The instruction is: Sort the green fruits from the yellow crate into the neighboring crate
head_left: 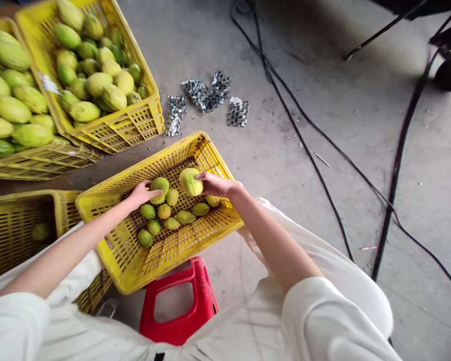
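In front of me a yellow plastic crate [124, 265] holds several small yellow-green papayas [185, 217] on its perforated bottom. My left hand [140, 194] reaches in over its left side, with fingers and thumb around a green papaya [161, 185]. Another fruit lies just under that one. My right hand [215, 184] grips a larger, ribbed papaya [190, 182] from its right side, above the crate's right part. Its thumb rests on the fruit, while the other fingers are mostly hidden.
Two yellow crates [116, 131] heaped with papayas stand at the upper left. Another yellow crate [18, 200] at the left holds a green fruit. A red stool [184, 316] is below the front crate. Silvery wrappers [208, 93] and black cables [304, 143] lie on the floor.
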Demonstrator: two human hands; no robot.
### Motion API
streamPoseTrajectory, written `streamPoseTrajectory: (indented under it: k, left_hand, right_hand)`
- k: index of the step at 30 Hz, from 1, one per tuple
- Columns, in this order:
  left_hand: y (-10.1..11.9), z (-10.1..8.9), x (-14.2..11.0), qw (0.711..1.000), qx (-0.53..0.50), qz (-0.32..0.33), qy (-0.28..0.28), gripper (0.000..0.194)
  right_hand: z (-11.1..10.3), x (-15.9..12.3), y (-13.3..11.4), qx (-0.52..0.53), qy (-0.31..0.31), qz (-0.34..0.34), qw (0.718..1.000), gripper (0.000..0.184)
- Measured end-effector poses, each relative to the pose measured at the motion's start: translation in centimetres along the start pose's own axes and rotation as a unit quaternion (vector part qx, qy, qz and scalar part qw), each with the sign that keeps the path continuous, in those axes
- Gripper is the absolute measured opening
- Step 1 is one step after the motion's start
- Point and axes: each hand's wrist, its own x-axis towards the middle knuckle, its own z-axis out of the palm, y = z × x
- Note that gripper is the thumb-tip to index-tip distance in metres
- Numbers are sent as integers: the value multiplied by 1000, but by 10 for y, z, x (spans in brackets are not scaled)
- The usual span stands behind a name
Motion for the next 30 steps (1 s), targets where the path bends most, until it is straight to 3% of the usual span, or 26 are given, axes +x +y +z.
streamPoseTrajectory:
  k: [4,7,11,14,21,24,30]
  left_hand:
    - [17,-49,-81,973,-207,-60,-86,49]
    - [32,-73,-136,951,-300,-44,-59,45]
    - [46,-81,-178,912,-407,-53,-14,38]
    - [50,-76,-187,887,-458,-50,-17,40]
    - [57,-69,-176,875,-479,-39,-58,44]
    - [62,-67,-172,872,-483,-47,-60,43]
    - [68,-69,-163,872,-481,-76,-54,41]
  right_hand:
    - [28,-44,-16,8,-5,-53,999,27]
    - [49,-79,-20,11,-2,-117,993,29]
    - [70,-117,-20,-66,59,-206,975,60]
    - [80,-130,-15,-98,113,-249,957,75]
    - [92,-110,-5,28,71,-227,971,63]
    - [90,-102,-6,33,73,-202,976,71]
    - [81,-91,-13,-12,117,-259,959,92]
